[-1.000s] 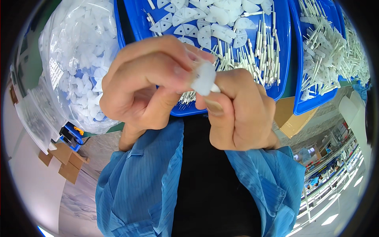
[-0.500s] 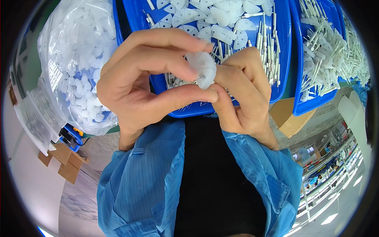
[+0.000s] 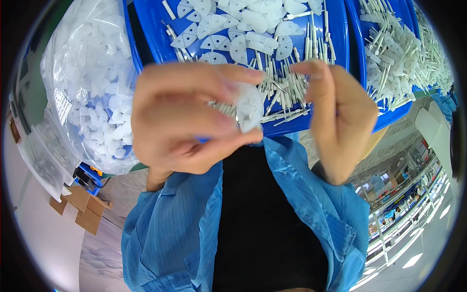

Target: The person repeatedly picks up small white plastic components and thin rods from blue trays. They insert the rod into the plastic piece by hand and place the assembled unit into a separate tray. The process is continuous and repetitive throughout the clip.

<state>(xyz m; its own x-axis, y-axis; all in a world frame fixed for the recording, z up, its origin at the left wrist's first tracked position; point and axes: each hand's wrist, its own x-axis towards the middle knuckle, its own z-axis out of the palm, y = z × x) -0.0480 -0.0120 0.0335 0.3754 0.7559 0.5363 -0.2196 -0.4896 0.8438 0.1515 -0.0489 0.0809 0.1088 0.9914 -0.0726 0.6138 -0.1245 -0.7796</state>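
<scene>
Left hand [image 3: 185, 117]: pinches small white fan-shaped plastic piece [image 3: 249, 107], long axis upright.
Right hand [image 3: 340, 112]: fingers apart, holding nothing.
Behind: blue plastic tray [image 3: 335, 58] of white sticks.

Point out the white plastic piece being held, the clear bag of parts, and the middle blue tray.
white plastic piece [image 3: 249, 108], head view, its flat face.
clear bag [image 3: 90, 87], head view, its bulging side.
middle blue tray [image 3: 152, 36], head view, its left wall.

White plastic pieces [image 3: 253, 29] fill the blue tray [image 3: 335, 63]; the sleeves [image 3: 170, 233] are blue with fine stripes.
</scene>
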